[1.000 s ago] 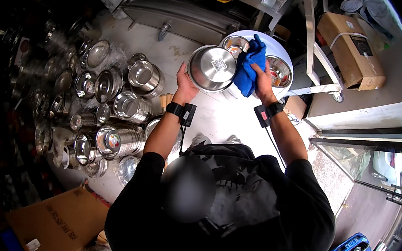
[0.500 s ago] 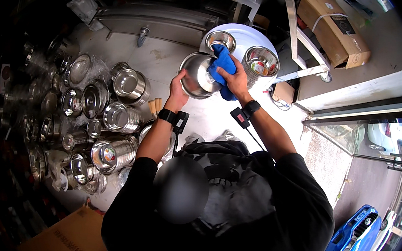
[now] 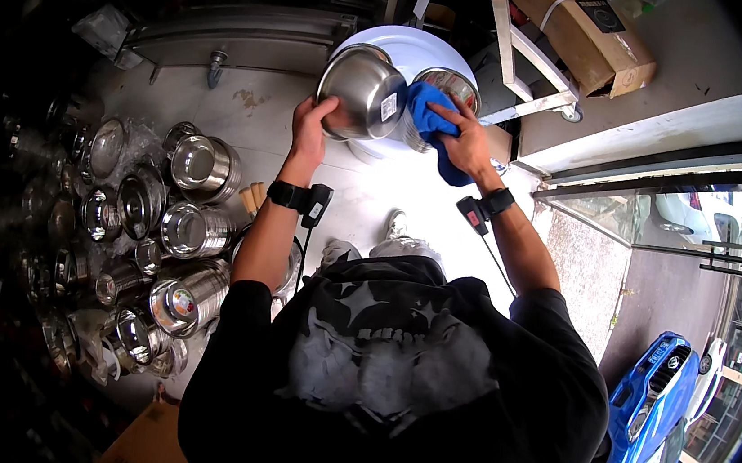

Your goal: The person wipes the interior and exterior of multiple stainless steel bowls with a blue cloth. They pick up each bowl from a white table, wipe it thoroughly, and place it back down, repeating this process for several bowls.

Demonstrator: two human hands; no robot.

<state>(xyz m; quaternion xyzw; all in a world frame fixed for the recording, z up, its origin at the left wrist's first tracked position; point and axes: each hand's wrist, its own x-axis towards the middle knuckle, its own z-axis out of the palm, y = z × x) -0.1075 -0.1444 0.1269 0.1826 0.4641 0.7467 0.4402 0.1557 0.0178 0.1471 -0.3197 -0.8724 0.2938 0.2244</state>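
Note:
My left hand (image 3: 311, 130) grips the rim of a steel bowl (image 3: 358, 95), which is tilted so that its rounded outside with a small white label shows. In my right hand (image 3: 468, 144) is a crumpled blue cloth (image 3: 433, 110), held just right of the bowl. I cannot tell whether the cloth touches the bowl. Behind the cloth stands a stack of steel bowls (image 3: 450, 79), partly hidden, on a round white tabletop (image 3: 400, 38).
Many steel pots and bowls (image 3: 201, 168) stand on the floor at left, some in clear plastic. A wheeled metal frame (image 3: 533, 63) and a cardboard box (image 3: 586, 37) are at the far right. Another cardboard box (image 3: 147, 448) lies near left. Glass panels (image 3: 590, 209) border the right.
The bowl has been turned from its inside to its outside. My right hand and the cloth have come off the bowl's inside and moved right. The whole view has shifted slightly.

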